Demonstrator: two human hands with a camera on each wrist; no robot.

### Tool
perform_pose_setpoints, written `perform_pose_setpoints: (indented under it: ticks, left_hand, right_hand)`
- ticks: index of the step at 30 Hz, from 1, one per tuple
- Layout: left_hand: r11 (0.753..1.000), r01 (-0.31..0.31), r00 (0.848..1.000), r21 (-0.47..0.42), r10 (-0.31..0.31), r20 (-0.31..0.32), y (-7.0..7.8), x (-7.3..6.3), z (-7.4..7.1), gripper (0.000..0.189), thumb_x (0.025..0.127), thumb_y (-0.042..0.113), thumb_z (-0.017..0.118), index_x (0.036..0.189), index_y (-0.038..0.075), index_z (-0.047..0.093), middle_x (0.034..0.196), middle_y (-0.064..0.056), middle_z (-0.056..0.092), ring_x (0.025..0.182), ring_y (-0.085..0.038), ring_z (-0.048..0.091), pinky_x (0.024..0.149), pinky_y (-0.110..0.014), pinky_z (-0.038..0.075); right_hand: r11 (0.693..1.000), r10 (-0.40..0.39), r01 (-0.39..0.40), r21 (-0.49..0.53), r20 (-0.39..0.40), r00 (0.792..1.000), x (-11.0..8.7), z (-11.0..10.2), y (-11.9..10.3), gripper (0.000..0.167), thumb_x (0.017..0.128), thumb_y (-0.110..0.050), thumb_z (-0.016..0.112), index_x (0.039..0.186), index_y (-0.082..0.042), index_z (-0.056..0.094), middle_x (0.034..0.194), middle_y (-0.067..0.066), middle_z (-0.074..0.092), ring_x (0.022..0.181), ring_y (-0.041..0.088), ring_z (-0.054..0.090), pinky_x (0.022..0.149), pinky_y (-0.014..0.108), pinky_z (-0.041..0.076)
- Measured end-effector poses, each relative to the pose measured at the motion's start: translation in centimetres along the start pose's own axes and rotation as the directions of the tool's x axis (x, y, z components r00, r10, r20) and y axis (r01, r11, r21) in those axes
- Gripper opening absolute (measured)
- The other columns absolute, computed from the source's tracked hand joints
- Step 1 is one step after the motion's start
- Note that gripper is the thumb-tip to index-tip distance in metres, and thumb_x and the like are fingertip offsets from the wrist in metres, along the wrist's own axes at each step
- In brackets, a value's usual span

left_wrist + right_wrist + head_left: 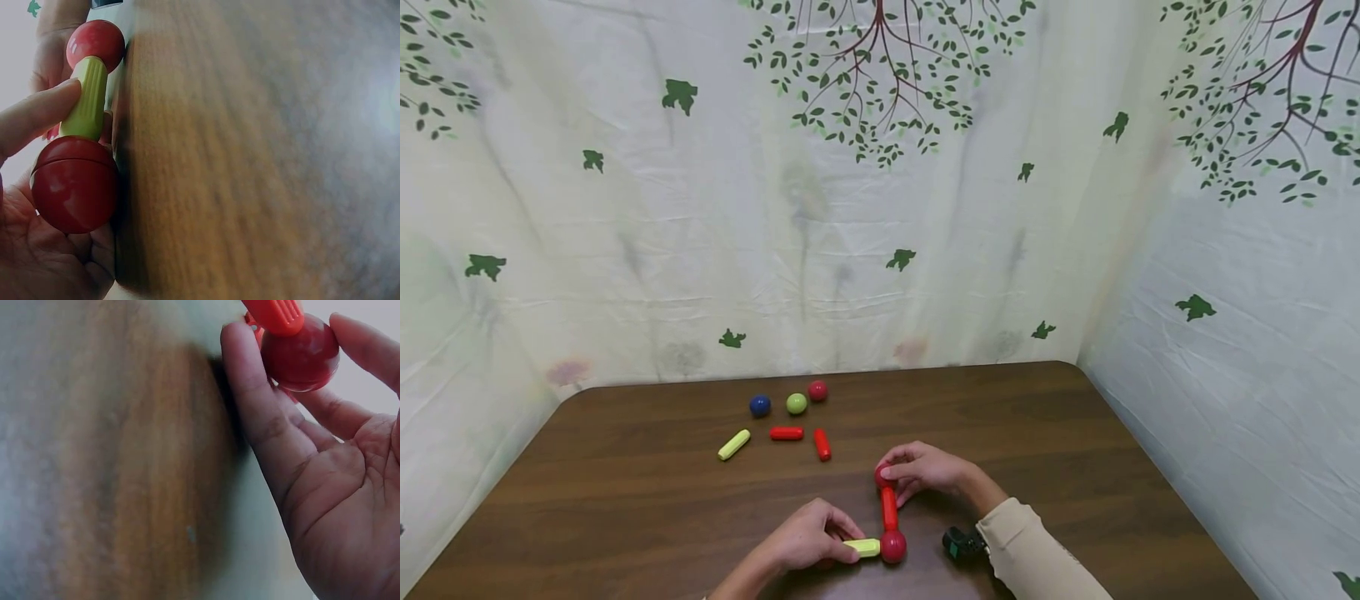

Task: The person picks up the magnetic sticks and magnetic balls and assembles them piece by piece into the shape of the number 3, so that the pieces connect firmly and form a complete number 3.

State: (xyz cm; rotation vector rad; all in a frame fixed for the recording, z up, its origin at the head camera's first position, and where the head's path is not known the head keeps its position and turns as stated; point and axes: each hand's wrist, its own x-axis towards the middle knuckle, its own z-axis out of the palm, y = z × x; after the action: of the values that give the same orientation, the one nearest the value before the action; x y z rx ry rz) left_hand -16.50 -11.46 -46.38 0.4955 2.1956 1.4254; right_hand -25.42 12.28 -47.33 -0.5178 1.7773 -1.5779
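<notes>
My left hand [808,533] pinches a ribbed yellow-green rod [867,547] between thumb and fingers. One end of that rod meets a red ball [892,547]; at its other end, a second red ball [75,187] sits by the palm in the left wrist view. From the corner ball a red rod [889,508] runs away across the table to another red ball [883,477]. My right hand [928,468] holds this far ball by its fingertips. The right wrist view shows the same ball [306,356] between thumb and fingers, joined to the red rod's end.
Toward the back of the wooden table [1000,417] lie a blue ball [760,406], a green ball [796,404] and a red ball [817,391]. Nearer are a yellow rod [733,445] and two red rods [787,433]. A black wrist device [962,543] is beside the right sleeve [1037,550].
</notes>
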Motion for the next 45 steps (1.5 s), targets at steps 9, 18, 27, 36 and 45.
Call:
perform_pose_setpoints:
  ticks: [9, 18, 27, 36, 45]
  left_hand:
    - [1.0, -0.001, 1.0, -0.004, 0.001, 0.001, 0.1, 0.1, 0.0, 0.012, 0.075, 0.002, 0.078, 0.086, 0.004, 0.074, 0.069, 0.004, 0.062, 0.057, -0.007, 0.048, 0.05, -0.019, 0.037]
    - [1.0, 0.007, 1.0, -0.006, -0.007, 0.008, 0.1, 0.0, 0.0, 0.011, 0.076, 0.003, 0.077, 0.087, 0.003, 0.074, 0.07, 0.003, 0.063, 0.059, -0.007, 0.049, 0.051, -0.019, 0.037]
    - [1.0, 0.011, 1.0, -0.008, -0.011, 0.0, 0.1, 0.0, 0.0, 0.012, 0.076, 0.002, 0.078, 0.087, 0.004, 0.074, 0.07, 0.003, 0.063, 0.06, -0.007, 0.05, 0.051, -0.019, 0.038]
    - [1.0, 0.013, 1.0, 0.0, -0.013, -0.005, -0.1, 0.0, 0.1, 0.012, 0.075, 0.002, 0.078, 0.086, 0.005, 0.074, 0.069, 0.005, 0.062, 0.058, -0.007, 0.049, 0.05, -0.02, 0.037]
    - [1.0, 0.001, 1.0, 0.026, -0.001, -0.002, 0.2, 0.1, -0.1, 0.012, 0.075, 0.002, 0.078, 0.086, 0.003, 0.075, 0.072, 0.003, 0.065, 0.064, -0.008, 0.052, 0.055, -0.02, 0.039]
  right_hand:
    - [0.986, -0.031, 0.027, -0.165, -0.022, 0.999, 0.1, -0.1, -0.4, 0.022, 0.091, -0.006, 0.063, 0.109, 0.006, 0.065, 0.088, 0.004, 0.066, 0.069, 0.016, 0.062, 0.068, 0.032, 0.056]
    - [0.947, -0.067, 0.046, -0.317, -0.055, 0.996, 0.2, 0.0, -0.6, 0.02, 0.089, -0.01, 0.067, 0.107, 0.001, 0.067, 0.087, 0.001, 0.064, 0.065, 0.013, 0.056, 0.061, 0.027, 0.052]
    - [0.934, -0.072, 0.042, -0.356, -0.072, 0.995, 0.3, 0.0, -0.6, 0.019, 0.088, -0.01, 0.07, 0.105, -0.002, 0.068, 0.087, 0.001, 0.065, 0.065, 0.014, 0.057, 0.06, 0.028, 0.052]
    - [0.936, -0.067, 0.041, -0.35, -0.061, 0.996, 0.3, -0.2, -0.7, 0.026, 0.088, -0.012, 0.07, 0.11, 0.0, 0.065, 0.091, 0.002, 0.061, 0.068, 0.014, 0.058, 0.061, 0.03, 0.054]
    - [0.9, -0.082, 0.031, -0.434, -0.099, 0.992, 2.1, -0.9, -2.6, 0.033, 0.086, -0.012, 0.072, 0.114, 0.001, 0.061, 0.093, 0.004, 0.059, 0.073, 0.016, 0.056, 0.062, 0.034, 0.053]
